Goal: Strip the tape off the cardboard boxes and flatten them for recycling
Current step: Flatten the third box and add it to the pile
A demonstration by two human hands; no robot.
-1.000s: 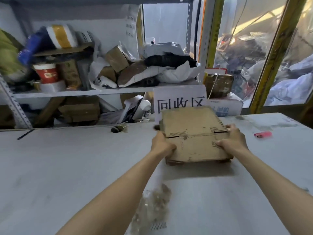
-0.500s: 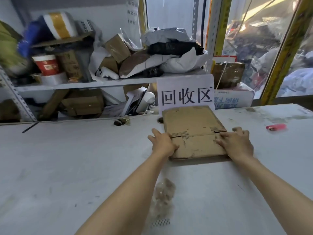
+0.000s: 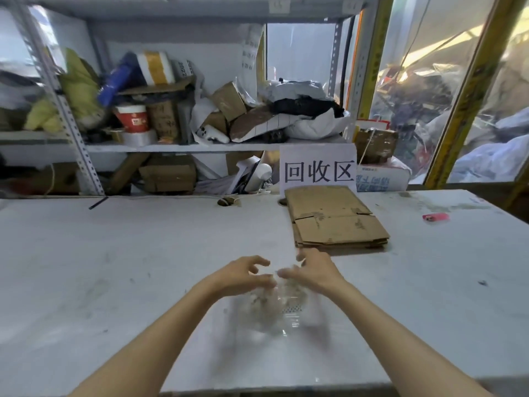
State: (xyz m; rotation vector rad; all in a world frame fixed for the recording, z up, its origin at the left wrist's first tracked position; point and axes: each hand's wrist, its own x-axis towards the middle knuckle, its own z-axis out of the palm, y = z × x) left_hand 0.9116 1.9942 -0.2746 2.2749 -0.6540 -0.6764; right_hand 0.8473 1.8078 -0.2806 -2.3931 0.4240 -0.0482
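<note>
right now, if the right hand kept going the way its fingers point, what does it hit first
Probably the left hand: the right hand points its fingers at it. Motion blur hides depth, so it might brush the clear tape wad below first.

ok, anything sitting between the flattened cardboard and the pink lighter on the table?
Nothing. In the head view, only a bare, lightly smudged stretch of table separates the flattened cardboard from the pink lighter.
</note>
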